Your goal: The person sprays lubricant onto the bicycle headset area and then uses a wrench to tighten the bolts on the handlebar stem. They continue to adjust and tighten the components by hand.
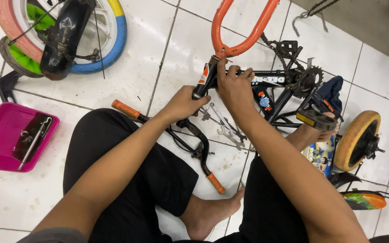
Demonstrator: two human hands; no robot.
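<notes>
A small black bicycle frame [271, 81] lies on the tiled floor in front of me, with an orange fork [244, 27] sticking out of its head tube. My left hand [183, 104] is closed around the lower end of the head tube. My right hand [235, 87] grips the frame just behind the head tube, fingers curled over the top tube. Below my hands lie black handlebars with orange grips [194, 144] and several metal wrenches [223, 123]. My bare feet rest on the floor, one near the pedal [316, 119].
A colourful wheel with a black mudguard [64, 36] lies at the top left. A pink tray [5, 139] holding a tool and small parts sits at the left. A yellow training wheel [359, 139] and a dark cloth [332, 92] are at the right. A chain [311, 11] lies at the top.
</notes>
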